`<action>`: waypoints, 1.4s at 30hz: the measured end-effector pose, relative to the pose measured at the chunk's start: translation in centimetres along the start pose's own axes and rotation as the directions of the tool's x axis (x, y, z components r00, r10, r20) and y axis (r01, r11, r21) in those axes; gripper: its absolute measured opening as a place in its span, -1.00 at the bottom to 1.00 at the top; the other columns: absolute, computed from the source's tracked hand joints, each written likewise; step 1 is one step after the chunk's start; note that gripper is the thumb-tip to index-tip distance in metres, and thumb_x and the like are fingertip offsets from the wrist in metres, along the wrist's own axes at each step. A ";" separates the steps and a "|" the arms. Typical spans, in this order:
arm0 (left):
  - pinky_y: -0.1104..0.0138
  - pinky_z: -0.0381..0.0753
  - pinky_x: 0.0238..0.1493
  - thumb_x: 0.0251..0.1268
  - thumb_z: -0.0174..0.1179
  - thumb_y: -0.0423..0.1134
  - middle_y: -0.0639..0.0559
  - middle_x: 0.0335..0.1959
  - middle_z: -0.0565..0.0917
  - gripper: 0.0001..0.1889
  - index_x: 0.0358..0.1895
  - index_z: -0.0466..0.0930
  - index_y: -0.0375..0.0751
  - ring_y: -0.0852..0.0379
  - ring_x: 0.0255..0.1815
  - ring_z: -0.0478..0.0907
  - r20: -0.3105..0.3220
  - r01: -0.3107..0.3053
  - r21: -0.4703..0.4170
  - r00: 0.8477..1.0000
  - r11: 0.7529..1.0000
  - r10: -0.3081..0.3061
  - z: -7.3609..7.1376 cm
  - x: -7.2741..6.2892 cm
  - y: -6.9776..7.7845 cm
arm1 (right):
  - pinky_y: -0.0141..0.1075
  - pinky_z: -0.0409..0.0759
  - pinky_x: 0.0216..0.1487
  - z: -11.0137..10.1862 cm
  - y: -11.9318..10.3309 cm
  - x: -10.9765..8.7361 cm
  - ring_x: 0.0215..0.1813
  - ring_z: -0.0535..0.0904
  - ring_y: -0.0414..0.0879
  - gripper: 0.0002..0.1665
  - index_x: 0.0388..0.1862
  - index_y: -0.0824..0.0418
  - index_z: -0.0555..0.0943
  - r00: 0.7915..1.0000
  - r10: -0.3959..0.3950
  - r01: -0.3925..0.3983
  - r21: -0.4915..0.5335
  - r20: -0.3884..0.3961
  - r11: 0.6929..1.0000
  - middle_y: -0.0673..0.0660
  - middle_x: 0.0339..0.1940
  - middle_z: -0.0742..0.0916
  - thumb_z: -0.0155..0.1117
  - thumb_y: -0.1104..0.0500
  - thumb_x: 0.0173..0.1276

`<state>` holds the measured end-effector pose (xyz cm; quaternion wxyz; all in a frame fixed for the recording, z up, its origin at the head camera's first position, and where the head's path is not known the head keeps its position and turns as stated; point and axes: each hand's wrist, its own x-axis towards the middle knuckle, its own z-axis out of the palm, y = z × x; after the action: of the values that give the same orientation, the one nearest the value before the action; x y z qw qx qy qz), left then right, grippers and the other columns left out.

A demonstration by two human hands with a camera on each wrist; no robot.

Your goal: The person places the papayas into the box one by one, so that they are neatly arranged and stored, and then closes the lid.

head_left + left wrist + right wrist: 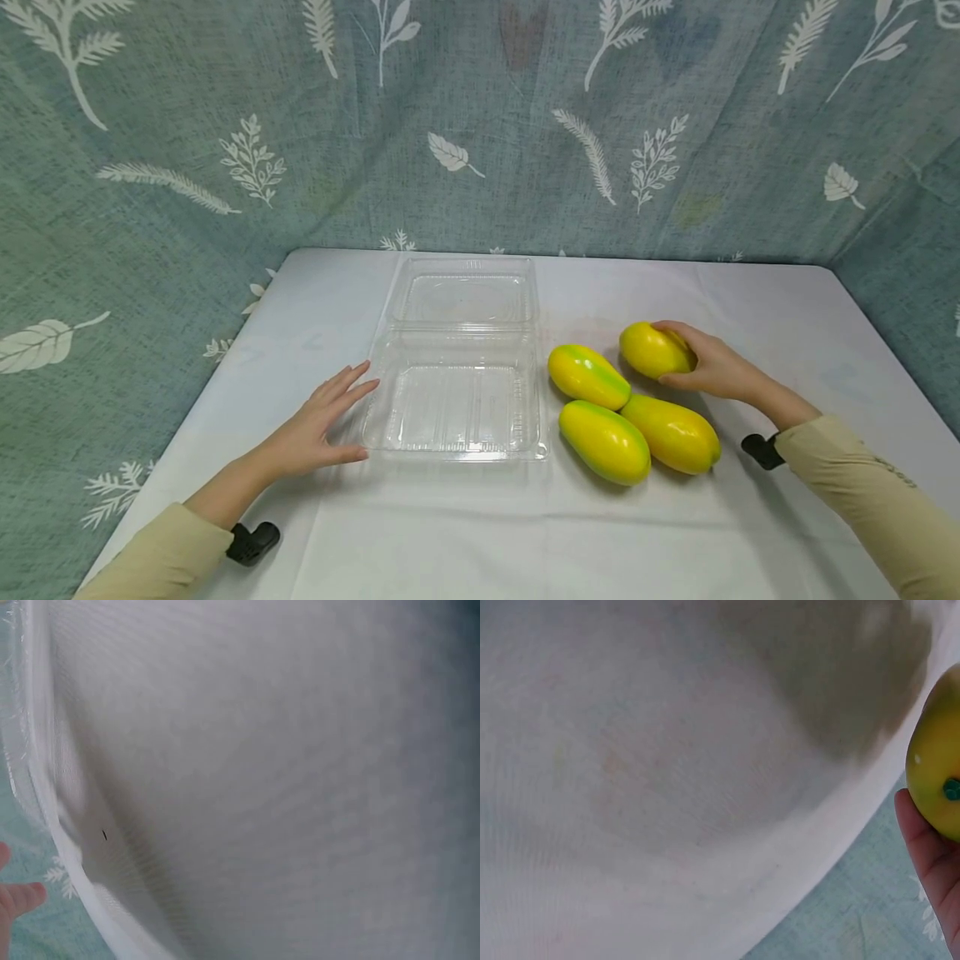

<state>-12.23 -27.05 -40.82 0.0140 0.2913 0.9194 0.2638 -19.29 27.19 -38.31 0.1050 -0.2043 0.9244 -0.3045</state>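
My right hand (pixel 708 362) grips a yellow papaya (pixel 651 350) at the back of a small group on the table, fingers over its right end. In the right wrist view, that papaya (pixel 934 754) shows a green stem end with my thumb against it. Close in front lie three more: a yellow-green papaya (pixel 587 375), another papaya (pixel 604 442) and a yellower papaya (pixel 673 433). My left hand (pixel 311 429), fingers spread, is at the left side of a clear plastic clamshell box (pixel 453 454); whether it touches the box I cannot tell. The lid (pixel 463 325) lies folded back, away from me.
A white cloth (pixel 465 533) covers the table, with shallow creases. Behind and at the sides hangs a grey-green curtain (pixel 480 208) with white leaf prints. Black wrist mounts (pixel 253 543) sit under both sleeves.
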 end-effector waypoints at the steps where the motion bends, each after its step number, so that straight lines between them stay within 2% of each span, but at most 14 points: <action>1: -0.36 0.07 0.07 -0.10 0.37 -0.04 -0.06 0.46 -0.02 -0.12 0.37 0.17 -0.08 -0.36 0.39 -0.10 -0.002 -0.004 0.000 1.000 1.000 0.004 0.0 0.0 0.0 | 0.16 0.32 0.11 -0.1 0.0 0.0 0.18 0.33 0.23 -0.11 0.36 0.32 0.12 1.000 0.004 -0.004 -0.001 0.000 1.000 0.37 0.30 0.32 0.34 0.15 0.14; 10: -0.36 0.05 0.10 -0.11 0.39 -0.06 -0.02 0.47 -0.04 -0.11 0.37 0.17 -0.09 -0.37 0.39 -0.12 0.006 0.016 -0.013 1.000 1.000 -0.016 -0.1 0.0 -0.1 | 0.11 0.39 0.03 -1.1 -0.2 -0.4 0.13 0.36 0.21 -0.11 0.37 0.31 0.11 1.000 -0.016 0.016 0.000 -0.027 1.000 0.36 0.30 0.32 0.34 0.17 0.15; 18: -0.38 0.05 0.07 -0.09 0.37 -0.04 -0.05 0.46 -0.03 -0.12 0.37 0.17 -0.11 -0.36 0.39 -0.14 0.006 -0.001 -0.021 1.000 1.000 0.001 -0.1 0.0 -0.3 | 0.09 0.42 -0.02 -2.2 -0.8 -0.9 0.09 0.39 0.20 -0.13 0.37 0.32 0.11 0.998 -0.049 0.049 -0.011 -0.038 0.999 0.38 0.28 0.33 0.32 0.20 0.17; 34: -0.37 0.05 0.07 -0.08 0.37 -0.05 -0.06 0.47 -0.05 -0.11 0.39 0.12 -0.03 -0.34 0.41 -0.16 0.020 0.008 -0.054 1.000 0.999 -0.006 -0.3 0.2 -0.2 | 0.10 0.42 -0.03 -4.2 -1.5 -1.6 0.06 0.38 0.21 -0.11 0.38 0.32 0.08 0.999 0.003 -0.006 -0.056 -0.046 0.998 0.40 0.27 0.33 0.32 0.19 0.17; 42: -0.36 0.05 0.09 -0.07 0.37 -0.09 -0.07 0.47 -0.06 -0.11 0.38 0.12 -0.14 -0.36 0.40 -0.17 0.026 0.010 -0.074 1.000 0.997 -0.008 -0.2 0.0 -0.4 | 0.09 0.43 -0.08 -5.3 -1.6 -1.7 0.02 0.41 0.21 -0.10 0.39 0.31 0.08 0.999 -0.006 0.001 -0.097 -0.054 0.995 0.42 0.24 0.35 0.32 0.16 0.18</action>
<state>-12.48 -27.39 -40.81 0.0378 0.2899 0.9101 0.2938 -18.94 29.53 -32.97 0.0692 -0.2025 0.9403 -0.2648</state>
